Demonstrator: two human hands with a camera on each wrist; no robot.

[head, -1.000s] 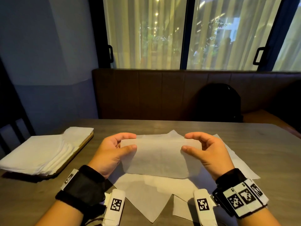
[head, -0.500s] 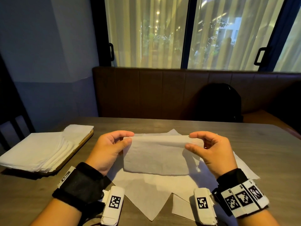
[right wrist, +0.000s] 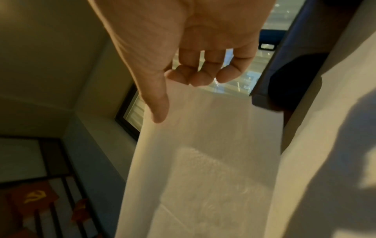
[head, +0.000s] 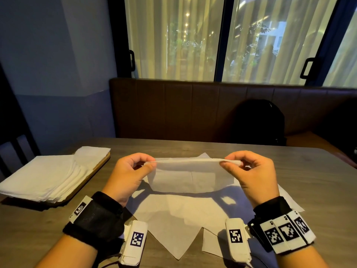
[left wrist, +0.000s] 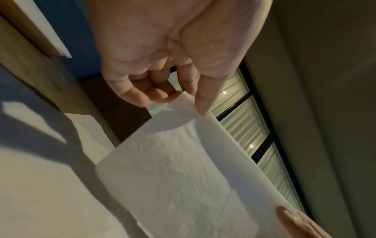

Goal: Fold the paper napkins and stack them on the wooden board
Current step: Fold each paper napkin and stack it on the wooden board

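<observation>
A white paper napkin (head: pixel 188 177) hangs folded in the air above the table, its top edges held level. My left hand (head: pixel 133 171) pinches its left top corner between thumb and fingers. My right hand (head: pixel 249 171) pinches the right top corner the same way. The left wrist view shows that left hand (left wrist: pixel 183 96) with the napkin (left wrist: pixel 175 169) drooping below it. In the right wrist view my right hand (right wrist: pixel 162 96) holds the napkin (right wrist: pixel 203 161) at its edge. A stack of folded napkins (head: pixel 48 176) lies on the wooden board (head: pixel 96 171) at the left.
Several unfolded napkins (head: pixel 183 215) lie spread on the wooden table (head: pixel 309 180) under my hands. A brown bench back (head: pixel 173 109) runs behind the table with a dark bag (head: pixel 258 122) on the seat. A dark chair (head: pixel 15 144) stands at the far left.
The napkin's far and near edges have come together at the top, so it hangs doubled and shorter. Both hands have turned and risen slightly while keeping their pinch.
</observation>
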